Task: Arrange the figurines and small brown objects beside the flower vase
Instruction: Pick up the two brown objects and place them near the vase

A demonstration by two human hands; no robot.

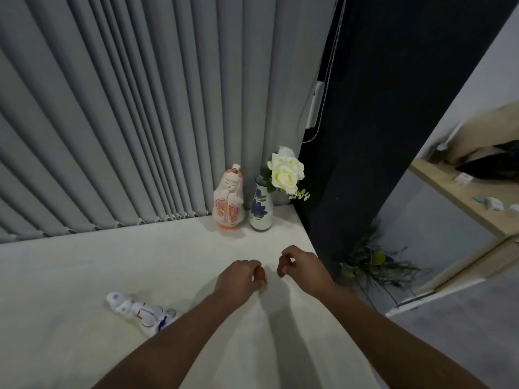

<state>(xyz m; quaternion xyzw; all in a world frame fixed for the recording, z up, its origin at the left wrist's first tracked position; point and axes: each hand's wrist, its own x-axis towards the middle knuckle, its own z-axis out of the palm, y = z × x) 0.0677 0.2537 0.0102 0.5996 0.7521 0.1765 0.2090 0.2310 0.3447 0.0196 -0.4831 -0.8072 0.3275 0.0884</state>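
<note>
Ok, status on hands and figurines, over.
Left hand and right hand curled, contents unclear. Pink-flowered white figurine upright beside blue-flowered vase. White blue-trimmed figurine lying down.

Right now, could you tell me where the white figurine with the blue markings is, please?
In the head view, the white figurine lies on its side on the white surface, low and left, just left of the left forearm, well apart from the standing pink figurine and vase.

Two bare forearms, no sleeves showing

Nearer the camera than the flower vase (261,204), the left hand (238,277) and right hand (302,266) are showing no rings, watch, gloves or cuffs; both forearms are appearing uncovered down to the frame's lower edge.
</note>
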